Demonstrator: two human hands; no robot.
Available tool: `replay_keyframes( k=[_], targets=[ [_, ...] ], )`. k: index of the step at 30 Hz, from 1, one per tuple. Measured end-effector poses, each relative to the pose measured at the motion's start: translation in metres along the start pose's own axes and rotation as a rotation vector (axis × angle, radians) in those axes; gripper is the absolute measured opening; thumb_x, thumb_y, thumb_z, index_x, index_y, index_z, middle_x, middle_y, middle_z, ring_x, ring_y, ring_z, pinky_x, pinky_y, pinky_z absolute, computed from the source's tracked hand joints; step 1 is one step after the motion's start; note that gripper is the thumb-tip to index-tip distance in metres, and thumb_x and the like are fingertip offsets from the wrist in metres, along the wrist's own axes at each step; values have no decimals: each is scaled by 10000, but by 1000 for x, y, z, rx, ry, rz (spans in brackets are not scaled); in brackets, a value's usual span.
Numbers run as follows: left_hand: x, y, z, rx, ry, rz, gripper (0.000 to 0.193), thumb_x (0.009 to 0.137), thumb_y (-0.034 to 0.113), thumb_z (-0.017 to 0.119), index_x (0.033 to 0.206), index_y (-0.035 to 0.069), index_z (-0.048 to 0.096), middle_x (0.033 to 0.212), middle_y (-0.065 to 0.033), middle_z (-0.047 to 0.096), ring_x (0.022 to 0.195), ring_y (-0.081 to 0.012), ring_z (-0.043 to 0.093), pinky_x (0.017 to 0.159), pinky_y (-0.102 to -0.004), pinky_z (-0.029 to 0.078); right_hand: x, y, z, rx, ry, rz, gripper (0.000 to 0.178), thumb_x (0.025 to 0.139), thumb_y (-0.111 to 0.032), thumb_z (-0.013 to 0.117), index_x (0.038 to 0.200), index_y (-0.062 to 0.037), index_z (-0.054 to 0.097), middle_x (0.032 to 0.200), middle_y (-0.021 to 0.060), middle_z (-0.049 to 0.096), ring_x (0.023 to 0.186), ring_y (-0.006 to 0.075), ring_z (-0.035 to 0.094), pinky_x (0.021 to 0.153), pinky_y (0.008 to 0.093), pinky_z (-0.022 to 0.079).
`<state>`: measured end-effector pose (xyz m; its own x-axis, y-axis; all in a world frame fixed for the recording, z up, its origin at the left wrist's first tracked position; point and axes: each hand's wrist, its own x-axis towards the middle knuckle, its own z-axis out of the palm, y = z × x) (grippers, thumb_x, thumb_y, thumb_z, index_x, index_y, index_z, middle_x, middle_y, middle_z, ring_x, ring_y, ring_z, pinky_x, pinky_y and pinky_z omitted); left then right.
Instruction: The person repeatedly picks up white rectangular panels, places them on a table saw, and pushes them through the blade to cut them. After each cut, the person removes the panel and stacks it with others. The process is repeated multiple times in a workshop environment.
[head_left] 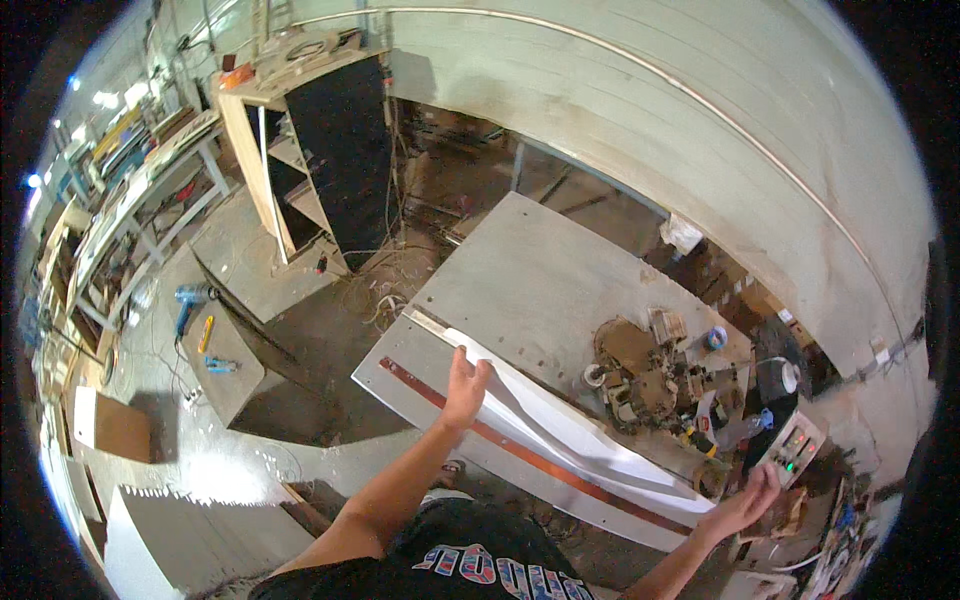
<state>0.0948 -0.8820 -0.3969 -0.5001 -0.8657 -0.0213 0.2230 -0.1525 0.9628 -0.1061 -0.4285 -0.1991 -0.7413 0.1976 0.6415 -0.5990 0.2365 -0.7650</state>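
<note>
A long white panel (pixel 560 420) rests on edge along a machine table (pixel 540 260), its length running from the middle toward the lower right. My left hand (pixel 466 388) is closed on the panel near its far left end, thumb and fingers at its edge. Past the panel's near right end, my right hand (pixel 742 504) stretches its fingers toward a control box (pixel 792 448) with lit green and red buttons. Whether those fingertips touch the box, I cannot make out. A reddish-brown strip (pixel 545 462) runs along the table's near side, parallel to the panel.
A dusty mechanism (pixel 635 375) and a blue tape roll (pixel 715 338) are at the table's right. On the left, a grey box-shaped stand (pixel 235 375) carries a blue heat gun (pixel 192 296) and a yellow cutter (pixel 206 333). A dark-sided cabinet (pixel 340 150) stands behind.
</note>
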Motion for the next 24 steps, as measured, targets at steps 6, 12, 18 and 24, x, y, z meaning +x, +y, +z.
replay_keyframes(
  k=[6, 12, 18, 24],
  targets=[
    [0, -10, -5, -79, -57, 106, 863, 1071, 550, 767, 1561, -89, 458, 1410, -203, 584, 1327, -289, 571, 1186, -453, 456, -34, -152, 182, -62, -1203, -562, 436, 1012, -124, 782, 1443, -107, 720, 1394, 121, 703, 1281, 324, 670, 1147, 450, 503],
    [-3, -1, -18, -123, -176, 76, 829, 1034, 515, 819, 1574, -25, 496, 1419, -180, 592, 1377, -295, 544, 1183, -457, 450, -110, -231, 338, -8, -1657, -931, 486, 1024, -356, 780, 1482, -200, 740, 1580, 67, 635, 1437, 336, 589, 1228, 499, 426],
    [-10, 5, -19, -14, -101, 93, 883, 1016, 525, 827, 1619, -17, 475, 1571, -209, 551, 1492, -326, 497, 1252, -499, 390, -156, -239, 427, -261, -2036, -1019, 492, 980, -564, 774, 1218, -141, 856, 1343, 116, 757, 1344, 356, 648, 1164, 540, 477],
    [-11, 14, -27, 74, -111, 261, 673, 1011, 568, 802, 1421, 64, 623, 1355, -144, 655, 1358, -333, 534, 1204, -519, 383, -153, -240, 440, -426, -2116, -1107, 429, 933, -476, 816, 1162, -115, 849, 1237, 108, 790, 1269, 349, 677, 1139, 492, 477]
  ],
)
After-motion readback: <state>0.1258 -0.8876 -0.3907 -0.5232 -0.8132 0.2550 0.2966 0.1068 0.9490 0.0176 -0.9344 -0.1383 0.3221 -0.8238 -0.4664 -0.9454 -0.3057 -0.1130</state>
